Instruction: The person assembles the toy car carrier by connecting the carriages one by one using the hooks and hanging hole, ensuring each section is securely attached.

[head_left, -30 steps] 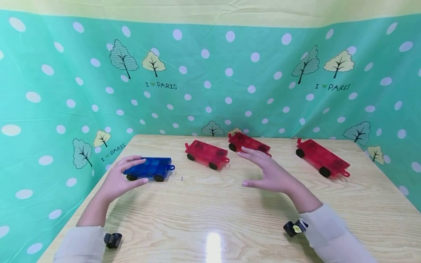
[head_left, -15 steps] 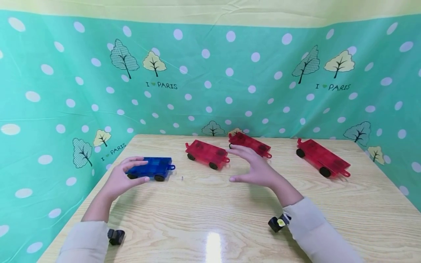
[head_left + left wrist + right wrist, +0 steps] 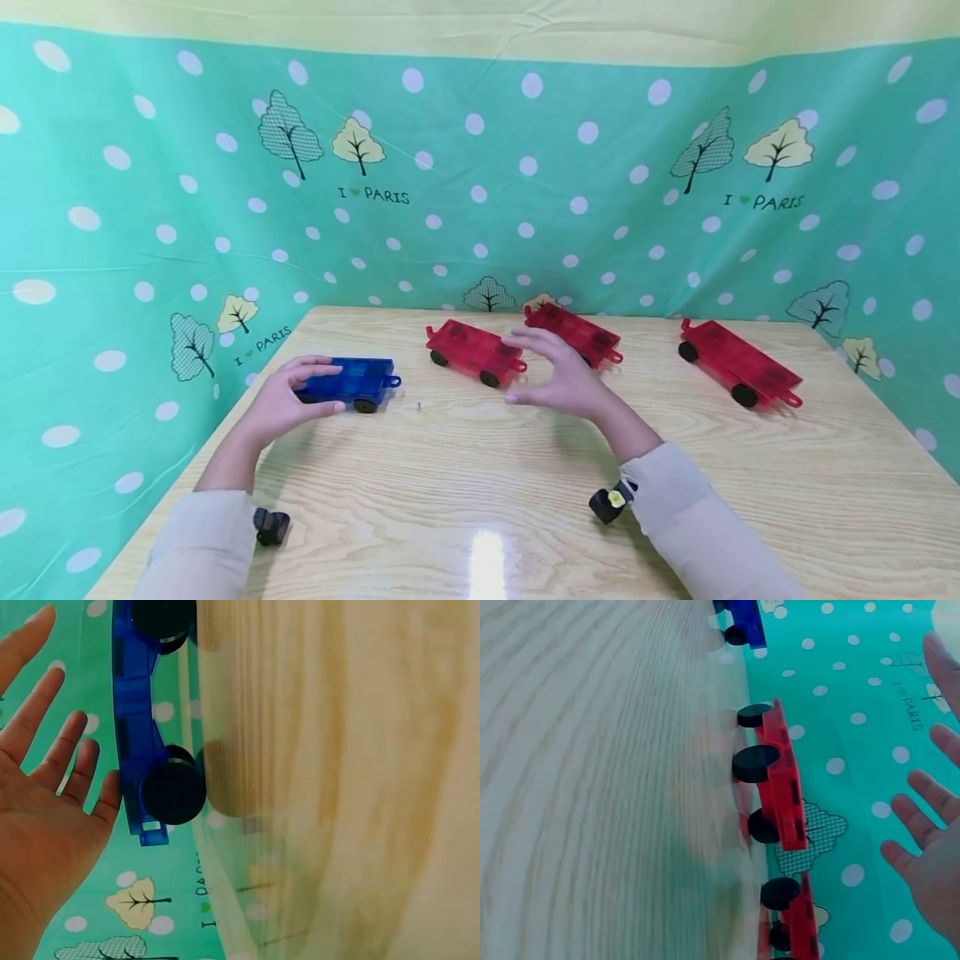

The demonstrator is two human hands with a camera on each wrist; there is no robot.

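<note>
In the head view my left hand [image 3: 281, 402] hovers by the left end of a translucent blue toy wagon [image 3: 356, 379] with black wheels and a hitch loop. Its fingers are spread and hold nothing; whether a fingertip touches the wagon I cannot tell. The left wrist view has the hand alongside the blue wagon [image 3: 133, 720]. My right hand [image 3: 564, 379] is held above the table with thumb and fingers apart, nearest to a red toy wagon [image 3: 468, 348] and another red wagon [image 3: 573, 329] behind. From the right wrist, relaxed fingers show beside the red wagon [image 3: 781, 780], apart from it.
A third red wagon [image 3: 738, 360] stands at the right on the wooden table [image 3: 450, 492]. A tiny object [image 3: 418, 407] lies right of the blue wagon. Behind the table hangs a green dotted cloth [image 3: 525, 192]. Each sleeve has a black camera [image 3: 272, 527] beneath it.
My right hand has moved left, from in front of the rear red wagon toward the nearer one. The left hand has shifted slightly right over the blue wagon. The wagons stay put.
</note>
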